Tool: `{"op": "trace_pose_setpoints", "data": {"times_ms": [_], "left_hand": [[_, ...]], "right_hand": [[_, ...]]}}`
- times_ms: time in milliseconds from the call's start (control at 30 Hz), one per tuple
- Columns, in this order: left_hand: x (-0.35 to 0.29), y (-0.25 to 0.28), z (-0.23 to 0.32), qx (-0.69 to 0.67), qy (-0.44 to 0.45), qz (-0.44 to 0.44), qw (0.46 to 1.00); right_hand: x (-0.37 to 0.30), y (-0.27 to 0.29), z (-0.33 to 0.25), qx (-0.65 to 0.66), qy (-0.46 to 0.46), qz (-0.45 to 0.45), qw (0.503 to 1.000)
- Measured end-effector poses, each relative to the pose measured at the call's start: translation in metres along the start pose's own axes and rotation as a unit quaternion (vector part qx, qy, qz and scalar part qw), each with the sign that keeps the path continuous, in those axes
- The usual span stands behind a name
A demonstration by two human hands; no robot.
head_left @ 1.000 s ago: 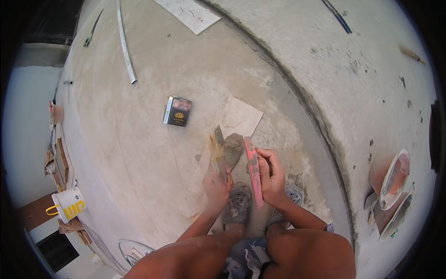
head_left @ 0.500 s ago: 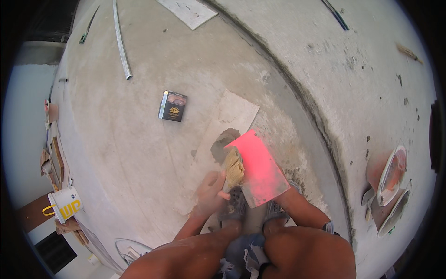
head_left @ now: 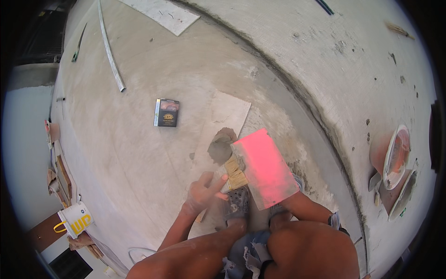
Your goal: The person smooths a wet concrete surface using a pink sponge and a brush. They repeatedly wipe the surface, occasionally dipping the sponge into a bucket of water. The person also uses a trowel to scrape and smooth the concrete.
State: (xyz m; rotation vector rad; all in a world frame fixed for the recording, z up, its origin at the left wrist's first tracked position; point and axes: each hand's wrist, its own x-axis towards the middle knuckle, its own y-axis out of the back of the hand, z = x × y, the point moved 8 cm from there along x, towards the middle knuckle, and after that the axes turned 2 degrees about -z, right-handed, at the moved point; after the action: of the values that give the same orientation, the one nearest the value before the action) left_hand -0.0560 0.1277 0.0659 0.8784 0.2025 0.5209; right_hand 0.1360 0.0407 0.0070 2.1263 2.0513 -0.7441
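Note:
My left hand (head_left: 203, 191) is closed round the handle of a wide paintbrush (head_left: 235, 176), whose pale bristles point up and right, close to the board's left edge. My right hand (head_left: 292, 202) holds a flat pink rectangular board (head_left: 265, 162) tilted above my feet. The fingers of that hand are hidden behind the board. Grey smears cover the board's lower and right parts. Just beyond the brush, a mound of wet grey mortar (head_left: 220, 148) lies on a pale flat sheet (head_left: 232, 111) on the concrete floor.
A small black box (head_left: 167, 113) lies ahead to the left, with a metal strip (head_left: 110, 51) farther off. A long groove (head_left: 306, 95) curves across the floor. Dusty containers (head_left: 395, 158) lie at right; a white bucket (head_left: 76, 218) stands at left. Another pale board (head_left: 162, 15) lies far ahead.
The brush has turned so its bristles show broadside and point more to the right. The pink board has shifted slightly right. The whole view has also shifted a little.

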Motion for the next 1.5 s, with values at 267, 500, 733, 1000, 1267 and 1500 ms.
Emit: {"op": "trace_pose_setpoints", "data": {"times_ms": [267,500,733,1000,1267,1500], "left_hand": [[-0.036,-0.015,-0.026,-0.016,0.066,0.06,0.996],[-0.025,-0.059,-0.002,-0.379,0.274,0.211,0.858],[-0.029,-0.106,0.005,-0.47,0.362,0.185,0.783],[-0.028,-0.109,0.004,-0.412,0.332,0.168,0.832],[-0.016,-0.103,0.007,-0.368,0.331,0.175,0.851],[-0.025,-0.105,0.002,-0.371,0.347,0.165,0.845]], "right_hand": [[0.021,0.047,-0.053,0.452,0.082,-0.004,0.888],[0.056,0.154,-0.064,0.059,0.105,0.242,0.963],[0.122,0.136,-0.111,-0.433,0.201,0.333,0.813],[0.186,0.132,-0.091,-0.554,0.174,0.276,0.766],[0.172,0.152,-0.11,-0.522,0.131,0.321,0.78],[0.16,0.097,-0.089,-0.496,0.115,0.158,0.846]]}}
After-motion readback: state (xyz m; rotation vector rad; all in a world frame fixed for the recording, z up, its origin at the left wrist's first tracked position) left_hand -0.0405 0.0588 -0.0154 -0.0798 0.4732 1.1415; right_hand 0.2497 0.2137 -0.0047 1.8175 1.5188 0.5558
